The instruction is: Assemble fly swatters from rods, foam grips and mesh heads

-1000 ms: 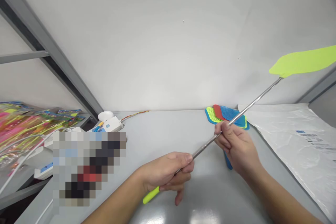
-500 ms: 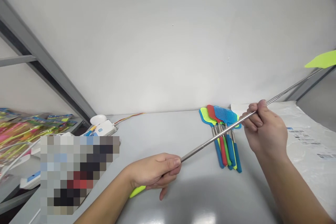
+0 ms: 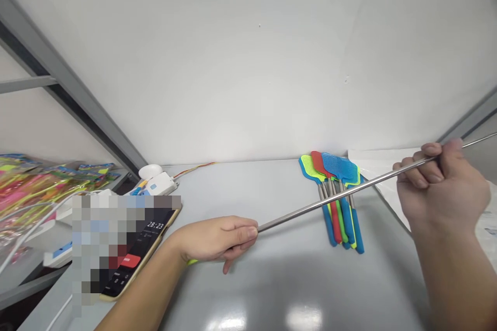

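Note:
My left hand [image 3: 217, 240] is closed round the yellow-green handle of a telescopic fly swatter, low over the grey table [image 3: 272, 289]. Its shiny metal rod [image 3: 330, 199] runs up and to the right. My right hand [image 3: 442, 186] pinches that rod near the right edge of the view. The swatter's head is out of the picture. Behind the rod, several collapsed fly swatters [image 3: 337, 196] with blue, red and yellow-green heads and handles lie together on the table by the wall.
A phone [image 3: 135, 253] showing a timer lies at the left, partly blurred out. Behind it are a white device with coloured wires [image 3: 157, 182] and packets of colourful goods [image 3: 34, 186]. A white plastic bag [image 3: 380, 165] lies at the right. A white wall stands close behind.
My right hand slid along the rod up and to the right, and the rod grew longer. The yellow-green swatter head left the view. My left hand shifted a little to the left.

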A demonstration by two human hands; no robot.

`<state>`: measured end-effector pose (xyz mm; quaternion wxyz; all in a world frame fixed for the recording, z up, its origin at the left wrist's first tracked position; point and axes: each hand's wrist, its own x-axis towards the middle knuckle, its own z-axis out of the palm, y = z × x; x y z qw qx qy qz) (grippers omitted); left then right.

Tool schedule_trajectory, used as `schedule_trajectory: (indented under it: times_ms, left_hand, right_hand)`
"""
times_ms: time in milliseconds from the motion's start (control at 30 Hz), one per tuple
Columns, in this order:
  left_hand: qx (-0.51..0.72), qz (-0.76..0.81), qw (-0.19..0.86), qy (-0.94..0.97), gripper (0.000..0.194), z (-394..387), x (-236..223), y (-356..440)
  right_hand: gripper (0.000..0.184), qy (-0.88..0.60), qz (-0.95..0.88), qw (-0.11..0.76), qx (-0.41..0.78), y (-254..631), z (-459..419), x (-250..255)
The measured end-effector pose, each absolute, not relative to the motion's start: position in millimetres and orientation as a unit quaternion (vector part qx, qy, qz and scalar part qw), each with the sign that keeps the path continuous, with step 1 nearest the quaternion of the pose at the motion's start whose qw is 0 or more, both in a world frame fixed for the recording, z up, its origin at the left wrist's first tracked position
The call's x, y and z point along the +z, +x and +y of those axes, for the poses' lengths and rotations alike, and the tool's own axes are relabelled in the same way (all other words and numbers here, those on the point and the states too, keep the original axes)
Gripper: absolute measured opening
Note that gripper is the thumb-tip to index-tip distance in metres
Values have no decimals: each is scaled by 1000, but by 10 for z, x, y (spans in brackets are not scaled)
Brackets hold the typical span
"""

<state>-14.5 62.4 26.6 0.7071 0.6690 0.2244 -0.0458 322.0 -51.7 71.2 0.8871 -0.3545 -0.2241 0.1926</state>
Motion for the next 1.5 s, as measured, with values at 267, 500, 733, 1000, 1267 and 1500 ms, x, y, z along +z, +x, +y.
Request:
schedule_trajectory:
  times_ms: [267,500,733,1000,1267,1500]
  left_hand:
    - [-32,237,694,679,41,722,219,-199]
    - [-23,240,653,718,43,719,259,-136]
    - [-7,284,507,814,43,688,359,-127]
    - [146,382,208,888,46,639,38,60]
    - [132,365,194,901,41,548,-167,119]
    - [124,348,212,905,41,356,-177,257]
  right_hand:
    - [22,-410,-341,781,326,2536,-344,340]
    - [32,-438,-363,740,359,2264,-423,222]
    - [29,-442,-347,758,331,2408,-354,297]
    - [28,-426,-279,841,181,2589,-322,366]
    - [28,-433,-291,836,167,2419,-311,336]
    - [31,-495,-368,740,268,2088,-386,11]
